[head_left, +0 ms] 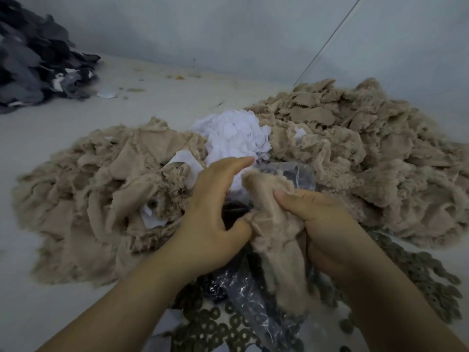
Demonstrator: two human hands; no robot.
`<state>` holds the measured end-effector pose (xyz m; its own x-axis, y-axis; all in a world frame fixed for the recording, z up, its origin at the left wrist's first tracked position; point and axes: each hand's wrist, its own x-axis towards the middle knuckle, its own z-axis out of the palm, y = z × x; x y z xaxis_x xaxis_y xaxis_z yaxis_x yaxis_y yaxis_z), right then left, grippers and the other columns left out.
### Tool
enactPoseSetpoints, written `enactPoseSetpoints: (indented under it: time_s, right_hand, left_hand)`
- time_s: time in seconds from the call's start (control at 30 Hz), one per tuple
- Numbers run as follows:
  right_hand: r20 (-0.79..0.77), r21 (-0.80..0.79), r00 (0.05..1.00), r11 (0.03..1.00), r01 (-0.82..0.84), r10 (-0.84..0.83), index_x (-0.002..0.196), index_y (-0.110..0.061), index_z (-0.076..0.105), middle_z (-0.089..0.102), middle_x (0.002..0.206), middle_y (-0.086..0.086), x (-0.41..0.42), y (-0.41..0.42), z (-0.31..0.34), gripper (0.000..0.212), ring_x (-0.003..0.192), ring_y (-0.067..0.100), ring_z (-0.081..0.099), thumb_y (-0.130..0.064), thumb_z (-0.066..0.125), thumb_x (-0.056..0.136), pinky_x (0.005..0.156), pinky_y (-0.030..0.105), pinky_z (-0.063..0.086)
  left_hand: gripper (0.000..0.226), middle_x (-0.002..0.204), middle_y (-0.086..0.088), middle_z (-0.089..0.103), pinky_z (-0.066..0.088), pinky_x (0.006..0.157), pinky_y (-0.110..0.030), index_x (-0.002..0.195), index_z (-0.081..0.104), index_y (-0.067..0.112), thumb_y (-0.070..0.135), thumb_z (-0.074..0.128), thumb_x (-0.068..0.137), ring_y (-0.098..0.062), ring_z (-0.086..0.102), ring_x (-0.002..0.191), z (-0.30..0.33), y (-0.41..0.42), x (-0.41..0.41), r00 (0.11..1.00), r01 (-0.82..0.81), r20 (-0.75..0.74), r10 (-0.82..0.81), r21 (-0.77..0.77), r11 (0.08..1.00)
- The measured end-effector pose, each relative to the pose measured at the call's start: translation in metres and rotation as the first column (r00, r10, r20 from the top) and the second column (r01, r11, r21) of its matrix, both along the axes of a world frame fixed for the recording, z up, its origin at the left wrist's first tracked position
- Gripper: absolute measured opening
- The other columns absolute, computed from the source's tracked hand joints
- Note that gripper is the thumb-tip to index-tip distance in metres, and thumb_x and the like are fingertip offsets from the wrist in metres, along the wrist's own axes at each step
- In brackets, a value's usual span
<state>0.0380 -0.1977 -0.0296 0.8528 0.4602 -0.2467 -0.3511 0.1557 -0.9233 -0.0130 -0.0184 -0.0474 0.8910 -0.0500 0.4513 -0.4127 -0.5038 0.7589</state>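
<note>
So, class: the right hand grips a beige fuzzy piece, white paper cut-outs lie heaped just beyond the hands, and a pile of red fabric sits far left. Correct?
No: in the head view the far-left pile is dark grey and black, not red. The right hand does grip the beige fuzzy piece, with the white paper cut-outs heaped just beyond.

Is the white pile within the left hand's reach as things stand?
Probably yes: the left hand lies right at the white pile, nothing between; it would first have to release the beige piece.
</note>
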Motion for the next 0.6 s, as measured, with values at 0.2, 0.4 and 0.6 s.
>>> enactPoseSetpoints:
  time_s: [0.2, 0.4, 0.6]
  right_hand:
    - [-0.256, 0.182, 0.951, 0.975, -0.127, 0.172, 0.109, 0.009, 0.069, 0.065, 0.110, 0.031, -0.003, -0.003, 0.008, 0.048, 0.094, 0.037, 0.067, -0.035, 0.058, 0.093, 0.086, 0.044, 0.054]
    - [-0.550, 0.565, 0.833, 0.762, 0.318, 0.060, 0.136, 0.008, 0.048, 0.061, 0.129, 0.022, 0.009, -0.003, 0.008, 0.061, 0.124, 0.029, 0.059, -0.037, 0.053, 0.096, 0.094, 0.043, 0.055]
    - [-0.408, 0.395, 0.911, 0.912, 0.108, 0.069, 0.127, 0.000, 0.062, 0.068, 0.124, 0.017, -0.005, 0.007, 0.005, 0.074, 0.112, 0.033, 0.067, -0.054, 0.067, 0.076, 0.094, 0.042, 0.056]
  left_hand:
    - [0.034, 0.060, 0.009, 0.057, 0.040, 0.050, -0.023, 0.117, 0.065, 0.033, 0.016, 0.071, 0.087, -0.006, 0.050, 0.050, 0.012, -0.009, 0.011, 0.966, 0.175, -0.158, -0.205, -0.184, 0.967]
    - [0.023, 0.047, -0.001, 0.056, 0.037, 0.045, -0.025, 0.072, 0.065, 0.018, 0.013, 0.064, 0.095, -0.018, 0.043, 0.037, 0.013, -0.013, 0.024, 0.945, -0.283, -0.285, 0.158, -0.475, 0.834]
    - [0.024, 0.065, -0.012, 0.062, 0.037, 0.051, -0.033, 0.079, 0.064, 0.027, 0.013, 0.057, 0.098, -0.019, 0.043, 0.052, 0.006, -0.007, 0.032, 0.942, -0.323, -0.228, 0.247, -0.421, 0.847]
